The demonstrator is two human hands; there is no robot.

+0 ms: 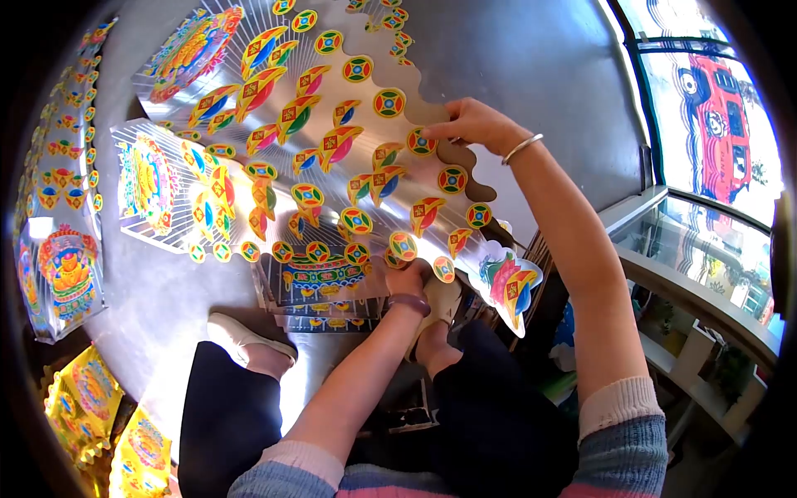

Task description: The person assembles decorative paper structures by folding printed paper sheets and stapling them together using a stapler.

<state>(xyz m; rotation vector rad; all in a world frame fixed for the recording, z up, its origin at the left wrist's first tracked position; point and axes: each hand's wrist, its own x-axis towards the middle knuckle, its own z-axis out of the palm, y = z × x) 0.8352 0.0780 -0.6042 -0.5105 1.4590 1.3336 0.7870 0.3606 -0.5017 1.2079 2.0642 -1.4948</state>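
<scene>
A large silver sheet (324,158) printed with colourful boats, coins and round emblems, with a scalloped edge, spans the upper middle. My right hand (480,127) pinches its scalloped right edge. At the lower edge, my left hand (407,282) holds the sheet, its fingers partly hidden behind the printed coins. A lotus-shaped tip (508,286) sticks out at the sheet's lower right. Below the sheet lies a stack of darker printed sheets (320,286), partly covered by it.
At the far left stands a folded silver printed piece (62,249). Yellow printed pieces (87,394) lie at the lower left. A glass-topped counter (697,266) is on the right, below a window. My feet in pale shoes (241,336) are on the grey floor.
</scene>
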